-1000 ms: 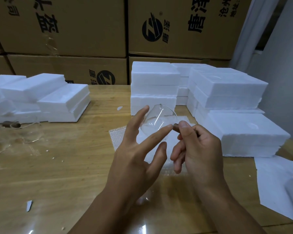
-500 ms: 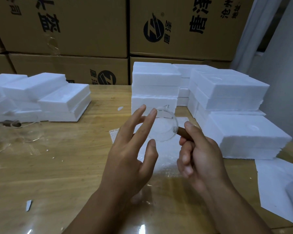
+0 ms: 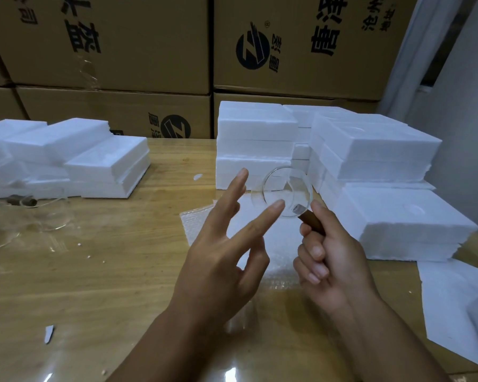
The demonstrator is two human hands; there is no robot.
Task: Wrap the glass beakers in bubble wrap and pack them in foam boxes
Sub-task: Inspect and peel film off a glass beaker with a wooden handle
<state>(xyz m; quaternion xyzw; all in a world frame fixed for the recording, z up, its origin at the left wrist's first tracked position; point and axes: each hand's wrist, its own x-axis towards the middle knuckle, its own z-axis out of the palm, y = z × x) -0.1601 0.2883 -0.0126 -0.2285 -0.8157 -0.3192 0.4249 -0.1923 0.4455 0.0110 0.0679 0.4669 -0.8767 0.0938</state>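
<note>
Right hand [image 3: 334, 260]: grip clenched on the brown handle [image 3: 311, 220] of a clear glass beaker [image 3: 287, 195], thumb lying along the handle's upper side. Beaker: held in the air above the bubble wrap sheet [image 3: 204, 224], up and to the left of the grip; long axis runs from the handle up-left and away, the round face toward the camera, though whether that face is mouth or base cannot be told. Left hand [image 3: 221, 260]: released, fingers spread, one fingertip [image 3: 279, 204] at the beaker's near rim, so nearer the glass body; foam boxes [image 3: 255, 144] stacked on the table [image 3: 80, 271] just behind the sheet.
</note>
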